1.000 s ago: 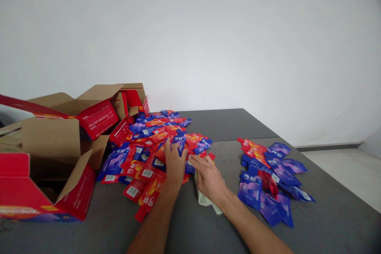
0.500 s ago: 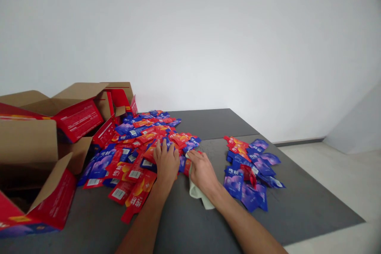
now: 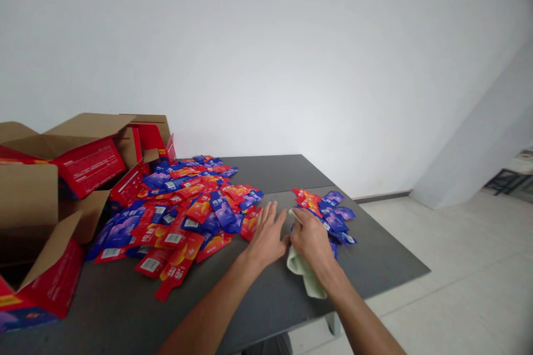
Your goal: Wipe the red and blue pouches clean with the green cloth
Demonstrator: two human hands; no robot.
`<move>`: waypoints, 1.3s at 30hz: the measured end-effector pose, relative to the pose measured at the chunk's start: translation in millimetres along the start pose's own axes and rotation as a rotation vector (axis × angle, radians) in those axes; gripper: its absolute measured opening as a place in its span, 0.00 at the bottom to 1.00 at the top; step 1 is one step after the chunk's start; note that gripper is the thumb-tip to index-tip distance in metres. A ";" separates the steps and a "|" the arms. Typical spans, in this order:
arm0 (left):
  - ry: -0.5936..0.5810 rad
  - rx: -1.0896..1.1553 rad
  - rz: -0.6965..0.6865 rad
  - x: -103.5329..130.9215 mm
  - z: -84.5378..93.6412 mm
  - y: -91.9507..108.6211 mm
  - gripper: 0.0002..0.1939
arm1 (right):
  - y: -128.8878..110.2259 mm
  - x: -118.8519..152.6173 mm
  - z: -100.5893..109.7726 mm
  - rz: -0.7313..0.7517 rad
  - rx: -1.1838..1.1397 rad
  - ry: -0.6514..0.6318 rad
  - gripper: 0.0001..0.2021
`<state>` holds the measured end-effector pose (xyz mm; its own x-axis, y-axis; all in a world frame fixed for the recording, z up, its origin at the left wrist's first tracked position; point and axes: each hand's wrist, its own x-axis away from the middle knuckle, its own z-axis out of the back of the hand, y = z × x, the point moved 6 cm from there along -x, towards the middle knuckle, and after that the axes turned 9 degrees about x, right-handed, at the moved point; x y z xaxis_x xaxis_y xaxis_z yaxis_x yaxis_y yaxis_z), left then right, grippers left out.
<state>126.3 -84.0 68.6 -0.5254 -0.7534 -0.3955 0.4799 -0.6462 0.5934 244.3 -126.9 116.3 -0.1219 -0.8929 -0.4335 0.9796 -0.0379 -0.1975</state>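
My right hand [image 3: 311,241] is closed on a pale greenish-white cloth [image 3: 310,280], whose loose end hangs toward me over the table. It is at the near left side of a smaller pile of blue and red sachets [image 3: 335,216], hiding part of it. Just left of it, my left hand [image 3: 266,237] is stretched over the tabletop with its fingers apart and nothing in them. Beside its fingertips lies the right edge of a large heap of red and blue sachets [image 3: 183,211].
Open red cardboard boxes [image 3: 89,169] with brown insides crowd the left side, their flaps sticking out. The dark grey table [image 3: 266,305] ends at a slanting right edge, with pale floor [image 3: 458,255] beyond. A white wall [image 3: 266,66] stands behind.
My left hand has come off the large heap and moved right. My right hand has carried the cloth right, to the smaller pile. The view has turned to the right.
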 end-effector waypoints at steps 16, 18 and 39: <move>-0.460 0.037 0.009 -21.8 -106.8 27.5 0.63 | 139.9 23.1 -36.5 -0.433 0.102 -0.334 0.21; -0.469 0.029 0.028 -23.8 -104.6 18.0 0.65 | 136.5 19.2 -45.7 -0.407 0.075 -0.363 0.18; -0.142 0.262 0.230 -42.9 -37.9 -86.8 0.53 | 89.8 -46.8 -77.9 -0.289 -0.106 -0.267 0.20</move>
<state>133.8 -0.2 7.4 -0.5255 -0.8391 -0.1407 0.4102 -0.3947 0.8221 325.5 -53.5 50.4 -0.3301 -0.9379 -0.1065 0.8875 -0.2699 -0.3736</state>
